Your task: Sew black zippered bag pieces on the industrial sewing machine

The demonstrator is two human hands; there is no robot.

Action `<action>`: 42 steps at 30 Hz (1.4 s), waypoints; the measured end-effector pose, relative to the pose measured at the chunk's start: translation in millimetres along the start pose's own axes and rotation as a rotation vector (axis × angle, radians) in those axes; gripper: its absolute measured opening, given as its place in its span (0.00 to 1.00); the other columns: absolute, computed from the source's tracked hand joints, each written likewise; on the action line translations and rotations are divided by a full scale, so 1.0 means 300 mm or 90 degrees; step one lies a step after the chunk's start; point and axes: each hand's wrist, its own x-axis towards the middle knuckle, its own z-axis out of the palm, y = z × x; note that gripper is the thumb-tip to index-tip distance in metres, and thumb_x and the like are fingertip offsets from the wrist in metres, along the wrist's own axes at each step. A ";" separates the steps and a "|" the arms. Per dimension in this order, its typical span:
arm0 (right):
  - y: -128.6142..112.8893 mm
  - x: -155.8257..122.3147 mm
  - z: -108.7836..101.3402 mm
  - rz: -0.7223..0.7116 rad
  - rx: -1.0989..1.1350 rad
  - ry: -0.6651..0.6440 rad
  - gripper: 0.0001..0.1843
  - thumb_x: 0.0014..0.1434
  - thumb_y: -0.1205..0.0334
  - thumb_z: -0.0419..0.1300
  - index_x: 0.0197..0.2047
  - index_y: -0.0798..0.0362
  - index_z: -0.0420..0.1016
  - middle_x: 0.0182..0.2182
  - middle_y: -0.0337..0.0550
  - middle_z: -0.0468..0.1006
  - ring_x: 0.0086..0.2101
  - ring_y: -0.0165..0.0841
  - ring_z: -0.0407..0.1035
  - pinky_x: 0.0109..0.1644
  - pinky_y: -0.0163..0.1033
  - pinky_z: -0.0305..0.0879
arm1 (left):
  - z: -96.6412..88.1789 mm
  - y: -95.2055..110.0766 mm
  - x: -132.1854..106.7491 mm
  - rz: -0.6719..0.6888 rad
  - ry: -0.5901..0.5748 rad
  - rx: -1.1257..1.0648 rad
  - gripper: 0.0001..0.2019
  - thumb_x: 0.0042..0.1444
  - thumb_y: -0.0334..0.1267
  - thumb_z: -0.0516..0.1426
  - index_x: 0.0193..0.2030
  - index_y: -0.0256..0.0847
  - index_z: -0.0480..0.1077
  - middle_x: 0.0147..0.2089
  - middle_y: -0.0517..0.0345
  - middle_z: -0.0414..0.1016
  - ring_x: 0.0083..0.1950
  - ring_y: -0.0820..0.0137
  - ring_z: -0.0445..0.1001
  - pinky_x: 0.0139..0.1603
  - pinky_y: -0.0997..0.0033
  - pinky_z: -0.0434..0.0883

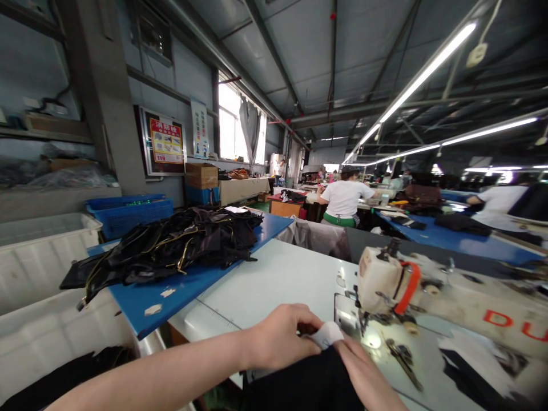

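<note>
My left hand (280, 337) is curled, fingers pinching a small white label (327, 334) against the edge of a black fabric piece (299, 379) at the bottom of the view. My right hand (363, 371) lies on the same fabric just right of the label, its fingers pressed together at the label's edge. Both hands sit on the pale sewing table (274, 279), just in front of the white sewing machine (428, 291), close to its needle area (370, 334).
A heap of black garments with gold trim (171, 245) lies on a blue side table (171, 291) to the left. White bins (38, 257) and a blue crate (128, 214) stand further left. A person in a white shirt (345, 202) sits ahead at another station.
</note>
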 end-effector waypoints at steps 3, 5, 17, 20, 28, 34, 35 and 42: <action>-0.028 -0.038 -0.019 -0.059 -0.040 0.034 0.25 0.54 0.44 0.58 0.49 0.49 0.77 0.50 0.46 0.75 0.55 0.46 0.63 0.59 0.46 0.60 | -0.009 -0.010 0.011 -0.034 0.013 -0.061 0.13 0.42 0.26 0.59 0.37 0.37 0.77 0.34 0.60 0.72 0.36 0.69 0.69 0.40 0.73 0.66; -0.033 -0.059 -0.024 -0.062 -0.070 0.015 0.27 0.51 0.47 0.61 0.52 0.49 0.75 0.53 0.46 0.73 0.56 0.47 0.62 0.60 0.48 0.58 | -0.007 -0.019 0.021 -0.047 0.009 -0.078 0.13 0.43 0.27 0.60 0.38 0.37 0.76 0.34 0.59 0.72 0.37 0.69 0.69 0.40 0.73 0.66; -0.012 -0.025 0.029 0.024 0.084 0.040 0.21 0.46 0.58 0.65 0.45 0.53 0.75 0.43 0.46 0.79 0.47 0.47 0.70 0.54 0.48 0.64 | -0.008 -0.045 0.025 0.107 0.002 0.083 0.16 0.48 0.31 0.62 0.45 0.44 0.72 0.58 0.51 0.65 0.60 0.59 0.61 0.60 0.63 0.59; -0.024 -0.015 0.032 0.034 0.126 0.054 0.22 0.46 0.57 0.66 0.45 0.53 0.73 0.42 0.45 0.79 0.45 0.47 0.71 0.51 0.49 0.66 | -0.021 -0.041 0.032 0.079 -0.030 0.094 0.20 0.49 0.33 0.61 0.51 0.45 0.68 0.53 0.55 0.71 0.53 0.62 0.69 0.55 0.67 0.64; 0.017 -0.006 0.044 -0.151 -0.087 0.106 0.33 0.55 0.66 0.56 0.64 0.51 0.55 0.64 0.48 0.55 0.63 0.42 0.48 0.65 0.51 0.47 | -0.111 0.010 0.103 0.327 0.224 0.524 0.10 0.59 0.31 0.52 0.43 0.46 0.72 0.43 0.59 0.77 0.43 0.65 0.73 0.50 0.60 0.60; 0.103 -0.049 -0.162 -0.128 -0.264 0.023 0.15 0.57 0.68 0.53 0.46 0.51 0.75 0.48 0.47 0.75 0.49 0.40 0.68 0.54 0.46 0.63 | -0.025 -0.128 0.155 0.474 0.144 0.743 0.14 0.62 0.25 0.46 0.42 0.43 0.71 0.40 0.57 0.76 0.41 0.67 0.72 0.58 0.54 0.53; 0.113 -0.053 -0.226 -0.127 -0.315 0.029 0.14 0.58 0.67 0.52 0.44 0.50 0.76 0.44 0.46 0.77 0.46 0.40 0.70 0.52 0.45 0.65 | 0.011 -0.167 0.163 0.470 0.119 0.761 0.14 0.62 0.24 0.46 0.38 0.42 0.71 0.36 0.58 0.75 0.38 0.67 0.71 0.60 0.53 0.52; 0.224 -0.038 -0.706 -0.018 -0.591 0.158 0.16 0.59 0.61 0.50 0.43 0.54 0.77 0.42 0.52 0.77 0.41 0.46 0.71 0.47 0.49 0.65 | 0.164 -0.267 0.203 0.374 -0.028 0.734 0.06 0.59 0.27 0.52 0.35 0.40 0.67 0.35 0.57 0.69 0.35 0.66 0.65 0.39 0.65 0.65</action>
